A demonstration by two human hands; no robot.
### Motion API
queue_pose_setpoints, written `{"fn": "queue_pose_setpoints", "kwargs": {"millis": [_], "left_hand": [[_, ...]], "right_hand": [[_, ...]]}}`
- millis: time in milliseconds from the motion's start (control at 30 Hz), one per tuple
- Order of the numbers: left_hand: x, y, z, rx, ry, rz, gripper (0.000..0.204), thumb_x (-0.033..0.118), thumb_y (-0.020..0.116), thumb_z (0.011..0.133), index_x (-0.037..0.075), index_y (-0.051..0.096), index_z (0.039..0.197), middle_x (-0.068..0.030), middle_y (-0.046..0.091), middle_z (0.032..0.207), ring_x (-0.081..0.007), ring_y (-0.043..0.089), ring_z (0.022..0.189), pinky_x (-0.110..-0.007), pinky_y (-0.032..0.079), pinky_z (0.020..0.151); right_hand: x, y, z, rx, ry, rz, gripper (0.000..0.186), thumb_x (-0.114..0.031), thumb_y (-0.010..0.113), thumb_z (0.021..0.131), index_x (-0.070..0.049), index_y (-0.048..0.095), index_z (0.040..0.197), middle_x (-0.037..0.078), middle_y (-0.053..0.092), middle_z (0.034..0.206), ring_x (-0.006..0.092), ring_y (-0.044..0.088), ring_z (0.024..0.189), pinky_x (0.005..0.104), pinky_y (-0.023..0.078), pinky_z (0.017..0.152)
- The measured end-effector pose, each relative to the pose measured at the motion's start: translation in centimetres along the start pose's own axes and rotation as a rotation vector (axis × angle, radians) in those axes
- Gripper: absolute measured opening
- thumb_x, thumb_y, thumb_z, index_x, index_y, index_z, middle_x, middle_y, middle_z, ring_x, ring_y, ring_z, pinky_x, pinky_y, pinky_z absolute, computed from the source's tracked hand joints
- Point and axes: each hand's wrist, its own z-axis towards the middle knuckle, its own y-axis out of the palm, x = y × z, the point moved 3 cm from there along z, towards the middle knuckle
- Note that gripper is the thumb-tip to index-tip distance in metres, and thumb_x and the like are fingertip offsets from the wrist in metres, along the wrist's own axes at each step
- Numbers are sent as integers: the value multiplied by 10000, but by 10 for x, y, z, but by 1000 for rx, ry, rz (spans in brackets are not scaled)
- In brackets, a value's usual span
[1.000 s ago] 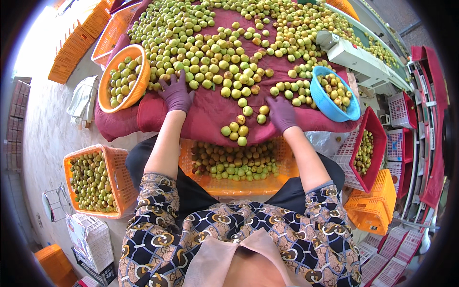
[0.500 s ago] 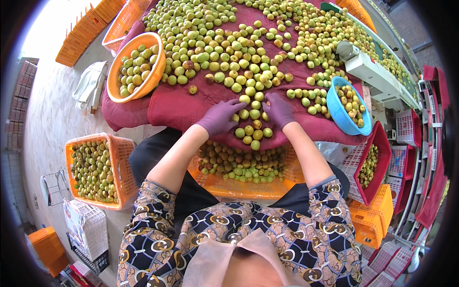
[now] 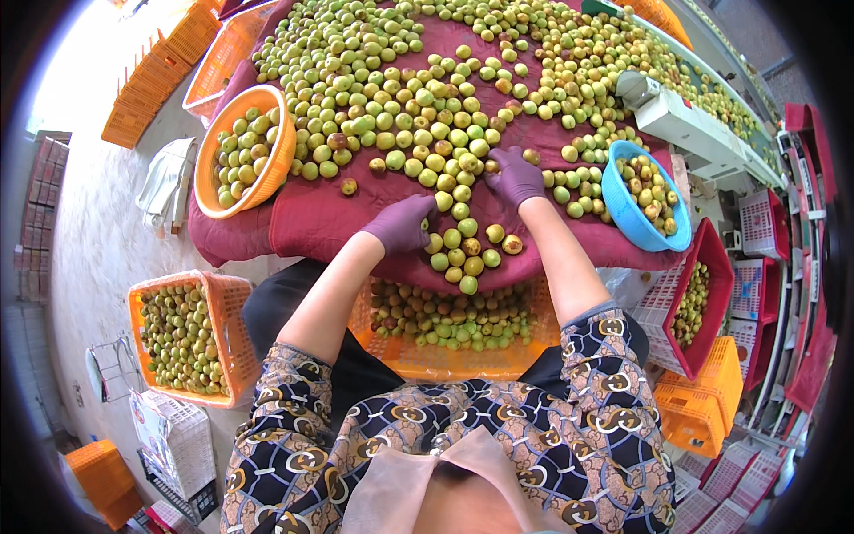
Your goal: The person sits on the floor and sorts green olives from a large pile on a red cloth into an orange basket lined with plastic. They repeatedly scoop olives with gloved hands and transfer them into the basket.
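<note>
Both hands wear thin purple gloves. My left hand [image 3: 400, 224] is closed at the near part of the maroon cloth [image 3: 329, 209], its curled fingers around a green jujube that barely shows. My right hand [image 3: 518, 178] reaches farther forward at the right side of the pile, its bent fingers and thumb closed about a brownish jujube [image 3: 492, 166]. Between the hands a narrow line of green and brown-blotched jujubes [image 3: 460, 211] runs down to a small cluster [image 3: 455, 257] near the cloth's front edge. The large pile of jujubes [image 3: 382, 116] spreads beyond.
An orange basket [image 3: 289, 151] of jujubes stands at the left, a blue basket [image 3: 633, 222] at the right. Below the edge, between my legs, sits an orange crate [image 3: 427, 363] holding jujubes. Another filled orange crate [image 3: 233, 329] and a red crate [image 3: 712, 294] flank me. A white machine [image 3: 685, 125] stands far right.
My right hand has moved forward to the pile, and my left hand has drawn back and left and curled up. More jujubes lie in the near cluster. The view has shifted slightly.
</note>
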Motion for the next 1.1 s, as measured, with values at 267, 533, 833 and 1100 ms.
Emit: {"fn": "queue_pose_setpoints", "kwargs": {"millis": [267,533,833,1100], "left_hand": [[34,3,10,370,-103,8,194,278,703,884,133,685,1010,-130,716,909,-352,690,854,-431,547,743],[120,39,48,-3,-232,-920,317,276,680,948,29,675,1147,-47,673,935,-115,617,824,-260,518,721],[257,41,176,-464,68,-1502,361,349,602,1011,64,543,1225,-137,586,1195,-282,592,1127,-435,501,1038],[134,-19,83,62,185,-153,249,234,687,939,80,738,1128,-86,753,970,-138,687,840,-306,559,808]], "right_hand": [[57,4,-23,60,-313,696,384,-300,818,763,-156,685,1093,62,657,1030,223,667,805,387,527,674],[110,-93,-96,-103,369,2007,307,-306,732,940,-99,604,1127,31,654,971,113,608,709,192,456,466],[204,-136,-120,633,76,2718,489,-174,575,993,101,405,1359,253,468,1416,344,514,1291,415,550,1047],[53,-98,-123,-85,127,1501,257,-215,580,968,1,673,1074,84,694,1098,209,671,1046,367,529,970]]}}
